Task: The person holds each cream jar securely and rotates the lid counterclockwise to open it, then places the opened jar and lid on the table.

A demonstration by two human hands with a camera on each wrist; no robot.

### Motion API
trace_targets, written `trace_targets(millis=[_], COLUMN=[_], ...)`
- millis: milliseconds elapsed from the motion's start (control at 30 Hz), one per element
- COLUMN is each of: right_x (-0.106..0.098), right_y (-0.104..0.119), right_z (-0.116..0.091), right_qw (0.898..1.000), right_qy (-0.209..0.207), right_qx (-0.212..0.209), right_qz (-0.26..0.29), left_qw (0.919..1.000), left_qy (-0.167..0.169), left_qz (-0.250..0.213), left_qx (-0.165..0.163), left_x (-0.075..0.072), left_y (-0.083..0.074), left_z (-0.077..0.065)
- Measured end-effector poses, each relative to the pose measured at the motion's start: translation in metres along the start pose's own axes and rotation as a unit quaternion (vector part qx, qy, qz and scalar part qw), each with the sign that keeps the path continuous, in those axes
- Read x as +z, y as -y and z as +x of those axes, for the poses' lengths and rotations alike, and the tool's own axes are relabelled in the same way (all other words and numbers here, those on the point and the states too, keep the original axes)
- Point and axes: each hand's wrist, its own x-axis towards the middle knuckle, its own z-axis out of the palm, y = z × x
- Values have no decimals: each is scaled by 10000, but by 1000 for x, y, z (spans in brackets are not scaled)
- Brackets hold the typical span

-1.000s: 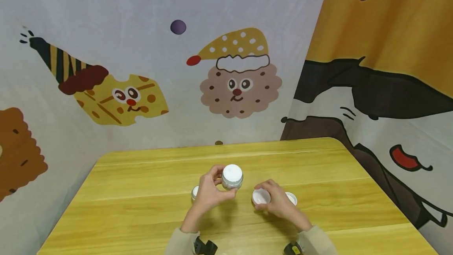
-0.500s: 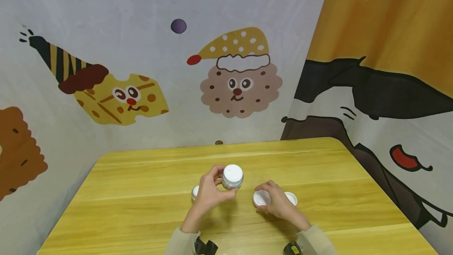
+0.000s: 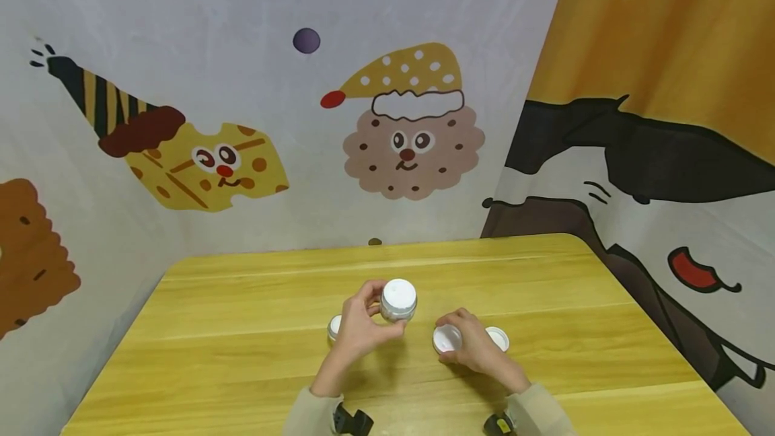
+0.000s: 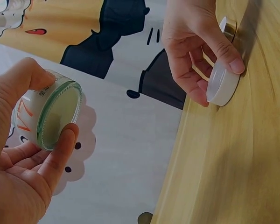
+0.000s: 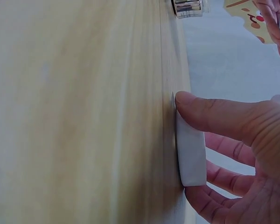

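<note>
In the head view my left hand (image 3: 363, 325) grips a squat glass jar (image 3: 398, 301) with a white top, holding it above the table. The left wrist view shows the jar's greenish base and orange lettering, with thumb and fingers round its side. My right hand (image 3: 475, 342) pinches a white lid (image 3: 447, 340), hollow side up, by its rim. In the right wrist view the lid's flat face lies right at the tabletop, between thumb and fingers. A second white lid (image 3: 498, 338) rests just behind the right hand. Another small jar (image 3: 334, 328) stands partly hidden behind the left hand.
The yellow wood-grain table (image 3: 242, 335) reaches back to a cloth backdrop (image 3: 254, 12) printed with cartoon food. Wrist-worn cameras sit at both cuffs, the left camera (image 3: 353, 420) and the right camera (image 3: 499, 424).
The right hand has shifted the lid very slightly toward the person, while the left hand keeps the jar in almost the same place. The head view has tilted down a little.
</note>
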Motion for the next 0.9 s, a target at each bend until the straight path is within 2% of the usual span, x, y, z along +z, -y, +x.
trace_targets(millis=[300, 533, 900], right_x=[-1, -3, -3], right_y=[-1, -1, 0], right_z=[0, -1, -1], right_qw=[9999, 9994, 9998], right_qy=[7, -40, 7], right_qx=[-133, -306, -186], right_qz=[-48, -159, -71], left_qw=[9999, 9999, 9967], left_qy=[-98, -137, 286], left_qz=[-24, 12, 743], left_qx=[-129, -97, -139], left_x=[1, 1, 2], left_y=[1, 4, 11], left_z=[1, 0, -4])
